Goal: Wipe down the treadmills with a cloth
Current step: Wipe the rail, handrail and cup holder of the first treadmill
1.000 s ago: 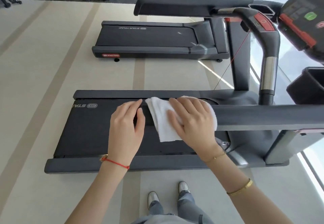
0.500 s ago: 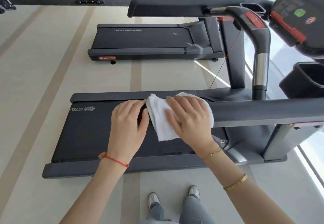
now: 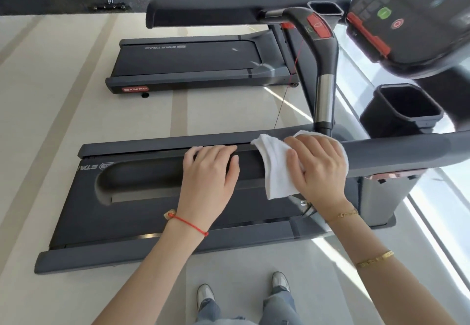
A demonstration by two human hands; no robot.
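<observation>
I stand beside the near treadmill (image 3: 122,218), and its grey padded handrail (image 3: 142,174) runs across in front of me. A white cloth (image 3: 277,172) is draped over this rail. My right hand (image 3: 320,172) holds the cloth wrapped against the rail, fingers curled over the top. To its left, my left hand (image 3: 208,179) grips the bare rail with its fingers over the far side. The rail's rounded end shows left of my left hand.
A second treadmill (image 3: 188,57) stands beyond on the pale floor. The console (image 3: 407,19), a black cup holder (image 3: 404,106) and the far handrail (image 3: 216,9) lie at the upper right. A window runs along the right. My shoes (image 3: 206,296) are below.
Both hands slid right along the handrail, toward the console, taking the cloth with them. The rail's free end, earlier under my left hand, now shows.
</observation>
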